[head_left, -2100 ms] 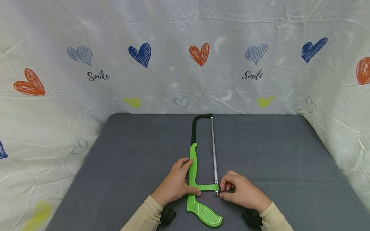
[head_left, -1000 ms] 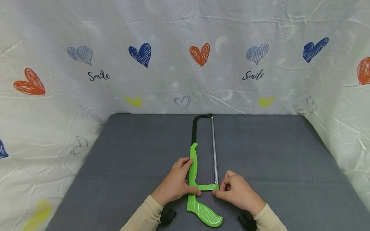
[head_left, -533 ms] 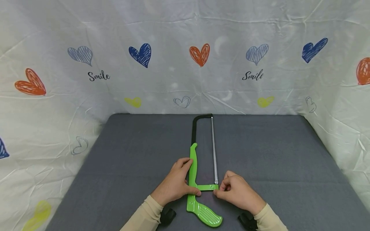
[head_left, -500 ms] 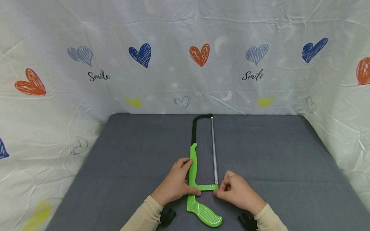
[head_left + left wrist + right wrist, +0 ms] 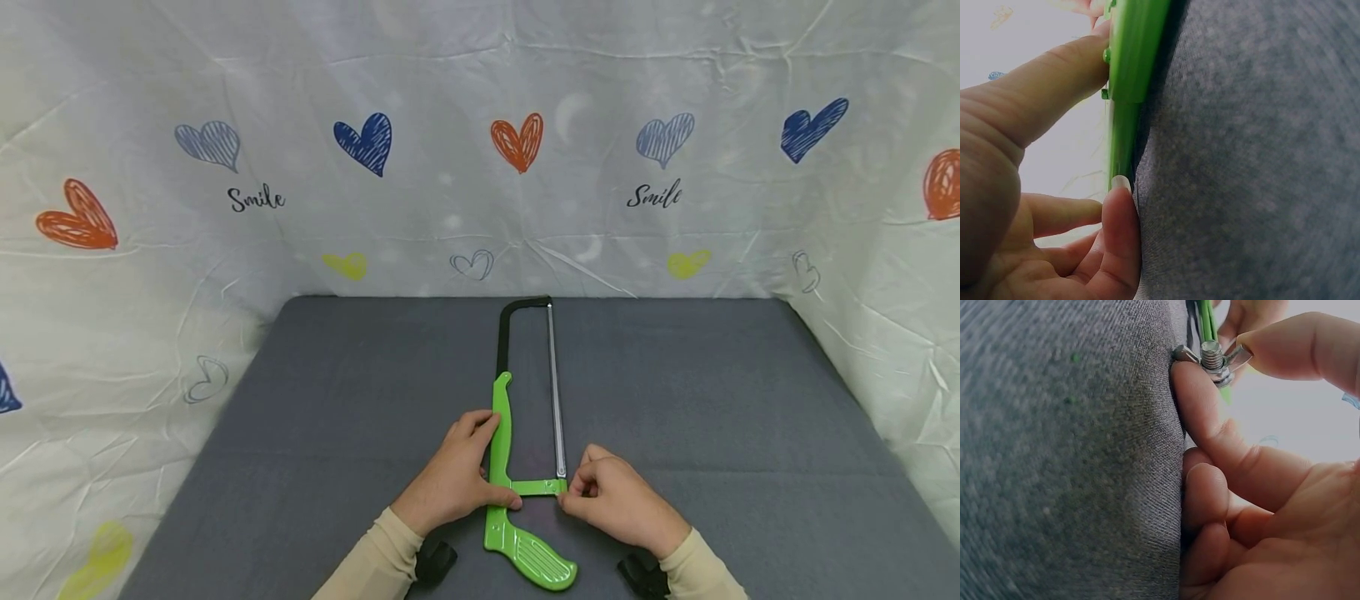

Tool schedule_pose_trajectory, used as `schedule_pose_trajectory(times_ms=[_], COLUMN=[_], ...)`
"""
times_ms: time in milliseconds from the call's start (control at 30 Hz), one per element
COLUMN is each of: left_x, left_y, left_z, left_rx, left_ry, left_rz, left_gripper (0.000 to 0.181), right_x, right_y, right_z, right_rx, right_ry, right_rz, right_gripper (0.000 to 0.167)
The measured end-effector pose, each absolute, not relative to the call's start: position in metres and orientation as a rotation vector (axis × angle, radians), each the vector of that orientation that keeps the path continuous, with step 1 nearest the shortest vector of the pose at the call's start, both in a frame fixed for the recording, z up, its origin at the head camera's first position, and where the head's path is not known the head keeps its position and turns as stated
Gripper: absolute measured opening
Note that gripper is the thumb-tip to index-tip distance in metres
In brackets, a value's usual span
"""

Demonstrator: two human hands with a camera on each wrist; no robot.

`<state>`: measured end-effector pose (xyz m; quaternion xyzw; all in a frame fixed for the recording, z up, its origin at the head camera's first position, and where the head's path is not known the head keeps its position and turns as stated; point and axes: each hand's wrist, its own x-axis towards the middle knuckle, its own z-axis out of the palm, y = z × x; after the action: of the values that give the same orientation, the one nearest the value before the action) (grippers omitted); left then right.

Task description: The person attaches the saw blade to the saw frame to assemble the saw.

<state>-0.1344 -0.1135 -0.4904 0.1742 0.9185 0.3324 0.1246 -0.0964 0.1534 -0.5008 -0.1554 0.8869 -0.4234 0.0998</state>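
A hacksaw (image 5: 501,400) with a green handle and black front frame lies flat on the grey cloth, its silver blade bar (image 5: 556,392) on the right side. My left hand (image 5: 450,483) holds the green frame, thumb over the crosspiece junction and fingers along the outer edge. At the blade's near end, my right hand (image 5: 626,504) pinches a metal wing nut (image 5: 1239,357) between thumb and index finger. The threaded bolt end (image 5: 1211,355) sticks out through the nut. In the head view my right fingers hide the nut.
The grey cloth-covered table (image 5: 375,375) spreads around the saw. A white curtain (image 5: 450,208) printed with hearts and "Smile" hangs behind and at both sides. Black wrist devices (image 5: 435,562) sit under both wrists.
My right hand has moved left from beside the wing nut onto it, and its thumb has since shifted slightly. My left hand and the hacksaw have stayed in place.
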Motion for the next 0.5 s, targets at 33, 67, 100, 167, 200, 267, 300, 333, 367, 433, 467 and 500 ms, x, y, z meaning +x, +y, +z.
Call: schedule_pose_trajectory(times_ms=[33,67,100,167,200,267,300,333,367,433,467,500], left_x=[-0.1341,-0.1338,-0.1336,-0.1334,-0.1337,-0.1348,-0.1354,-0.1358,-0.1361,-0.1366,-0.1369,-0.1375], left_y=[-0.1135,-0.1135,-0.1135,-0.1136,-0.1136,-0.1133,-0.1131,-0.1128,-0.1125,-0.1119,-0.1118,-0.1120], left_z=[-0.4907,-0.4909,-0.4911,-0.4914,-0.4915,-0.4917,-0.4919,-0.4922,-0.4927,-0.4940,-0.4945,-0.4952], left_rx=[0.507,0.508,0.508,0.515,0.517,0.524,0.524,0.524,0.521,0.515,0.512,0.510], left_ry=[2.675,2.675,2.673,2.675,2.675,2.675,2.676,2.677,2.676,2.673,2.670,2.667], left_rz=[0.969,0.969,0.970,0.969,0.971,0.980,0.985,0.991,0.995,0.995,0.992,0.987], left_gripper=[0.122,0.122,0.122,0.122,0.121,0.121,0.121,0.120,0.120,0.120,0.120,0.120], right_x=[-0.0963,-0.0961,-0.0961,-0.0965,-0.0969,-0.0986,-0.0997,-0.1006,-0.1015,-0.1025,-0.1031,-0.1040], right_y=[0.1536,0.1537,0.1539,0.1539,0.1542,0.1549,0.1555,0.1562,0.1569,0.1588,0.1597,0.1605], right_z=[-0.5005,-0.5001,-0.4998,-0.4993,-0.4994,-0.4990,-0.4991,-0.4995,-0.4997,-0.5004,-0.5010,-0.5017], right_rx=[-0.464,-0.470,-0.474,-0.481,-0.484,-0.492,-0.494,-0.498,-0.502,-0.518,-0.526,-0.535], right_ry=[2.620,2.619,2.614,2.609,2.604,2.600,2.596,2.595,2.594,2.598,2.600,2.604], right_rz=[-1.250,-1.248,-1.249,-1.246,-1.249,-1.247,-1.248,-1.246,-1.240,-1.230,-1.218,-1.205], right_gripper=[0.025,0.025,0.025,0.025,0.025,0.025,0.026,0.026,0.026,0.027,0.029,0.030])
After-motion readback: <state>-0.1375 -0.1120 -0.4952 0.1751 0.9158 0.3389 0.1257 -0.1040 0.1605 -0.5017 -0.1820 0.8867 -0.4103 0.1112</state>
